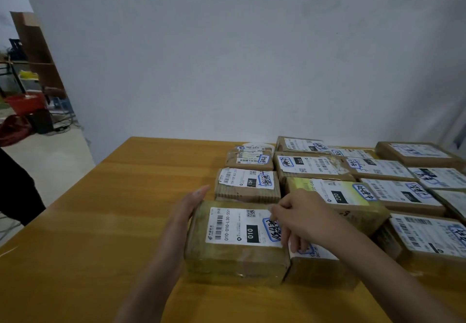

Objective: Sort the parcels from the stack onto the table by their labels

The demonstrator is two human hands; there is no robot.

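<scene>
Wooden table, parcel between both hands

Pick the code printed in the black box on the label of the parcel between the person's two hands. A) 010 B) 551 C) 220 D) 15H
A: the parcel flanked by the left hand and the right hand carries a white label whose black box reads 010; 220 and 15H are on parcels farther back.
</scene>
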